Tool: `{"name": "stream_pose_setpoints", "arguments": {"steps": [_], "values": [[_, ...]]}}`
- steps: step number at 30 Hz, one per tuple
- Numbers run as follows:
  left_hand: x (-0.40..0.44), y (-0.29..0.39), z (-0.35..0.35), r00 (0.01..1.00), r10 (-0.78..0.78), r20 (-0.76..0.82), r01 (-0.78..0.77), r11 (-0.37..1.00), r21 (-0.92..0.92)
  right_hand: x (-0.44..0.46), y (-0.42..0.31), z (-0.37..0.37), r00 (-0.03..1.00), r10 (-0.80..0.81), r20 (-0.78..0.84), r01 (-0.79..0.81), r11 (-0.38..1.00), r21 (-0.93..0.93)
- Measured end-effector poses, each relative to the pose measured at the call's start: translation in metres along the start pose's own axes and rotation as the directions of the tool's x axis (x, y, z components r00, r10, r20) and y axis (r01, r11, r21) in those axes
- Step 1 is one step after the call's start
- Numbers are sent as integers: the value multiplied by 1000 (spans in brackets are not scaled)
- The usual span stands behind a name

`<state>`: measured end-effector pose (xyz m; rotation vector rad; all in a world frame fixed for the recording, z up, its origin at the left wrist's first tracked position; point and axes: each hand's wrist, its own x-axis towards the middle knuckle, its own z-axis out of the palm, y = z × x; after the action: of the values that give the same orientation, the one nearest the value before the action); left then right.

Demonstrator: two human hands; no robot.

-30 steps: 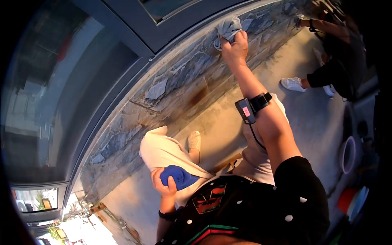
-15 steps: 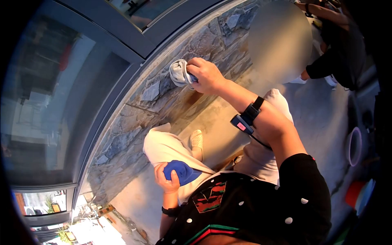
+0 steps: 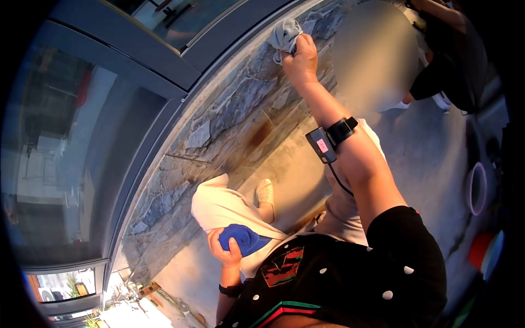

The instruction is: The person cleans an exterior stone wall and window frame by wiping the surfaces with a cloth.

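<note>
Cloth (image 3: pixel 284 34), pale grey, soft and crumpled, bunched in the person's right hand (image 3: pixel 301 59); fingers and thumb closed around its lower folds, arm stretched well forward. It sits before the upper part of a rough wall of grey-brown stone slabs (image 3: pixel 205 134), just below the pale ledge under a dark grey metal-framed window (image 3: pixel 126 136). Whether the fabric presses on the stone, cannot tell. Left hand (image 3: pixel 223 250) low, near the lap, clamped on a deep blue bundled cloth (image 3: pixel 239 239), thumb across the front; bundle lies against pale beige trousers (image 3: pixel 224 205). The two hands well apart. Black strap (image 3: pixel 342 130) round the right forearm, carrying a black box-shaped device (image 3: pixel 319 145) with a pink label; thin dark cable runs down from it. Light patterned shoe (image 3: pixel 264 191) on the sunlit concrete floor (image 3: pixel 287 164), near the wall's foot. At right, second person (image 3: pixel 451 65) in dark clothing, partly blurred out. Lower right: pale purple round rim (image 3: pixel 484 188), and beneath it an orange-red container (image 3: pixel 479 249).
</note>
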<state>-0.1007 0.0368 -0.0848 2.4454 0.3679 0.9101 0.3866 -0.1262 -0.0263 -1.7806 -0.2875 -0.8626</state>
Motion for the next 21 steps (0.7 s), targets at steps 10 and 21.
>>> {"name": "stream_pose_setpoints", "arguments": {"steps": [10,21], "values": [[2,8,-1,1000,5,10,-5,1000,21,-97,-26,-21,767,-192,612,236,972,9],[2,3,0,1000,-12,12,12,1000,13,9,12,-24,993,-114,42,119,985,-124]]}}
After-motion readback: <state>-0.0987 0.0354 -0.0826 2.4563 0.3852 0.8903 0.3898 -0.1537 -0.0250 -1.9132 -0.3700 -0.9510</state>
